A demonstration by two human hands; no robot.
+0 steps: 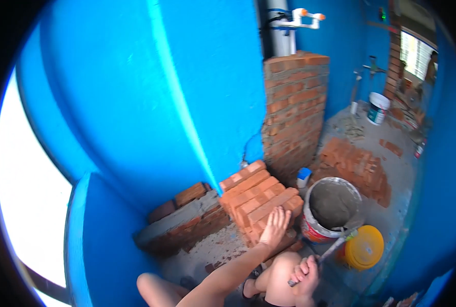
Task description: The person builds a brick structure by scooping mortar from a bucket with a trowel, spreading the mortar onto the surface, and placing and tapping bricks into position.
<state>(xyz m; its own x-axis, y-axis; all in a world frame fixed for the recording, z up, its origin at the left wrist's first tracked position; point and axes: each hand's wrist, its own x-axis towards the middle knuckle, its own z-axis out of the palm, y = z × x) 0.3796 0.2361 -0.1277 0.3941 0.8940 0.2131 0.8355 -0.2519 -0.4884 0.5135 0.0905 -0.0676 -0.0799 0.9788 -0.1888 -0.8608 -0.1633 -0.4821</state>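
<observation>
My left hand reaches forward with its fingers stretched out over the near right end of a stack of orange-red bricks, touching the top of it. The stack stands against the blue wall. My right hand is closed round the handle of a trowel, close to my knee. Its mortar-smeared far end lies at the near right rim of a bucket that holds grey mortar.
Left of the stack runs a low brick wall topped with mortar. A yellow-lidded bucket stands right of the mortar bucket. Behind are a blue-capped container, more bricks, a taller brick wall and a white bucket.
</observation>
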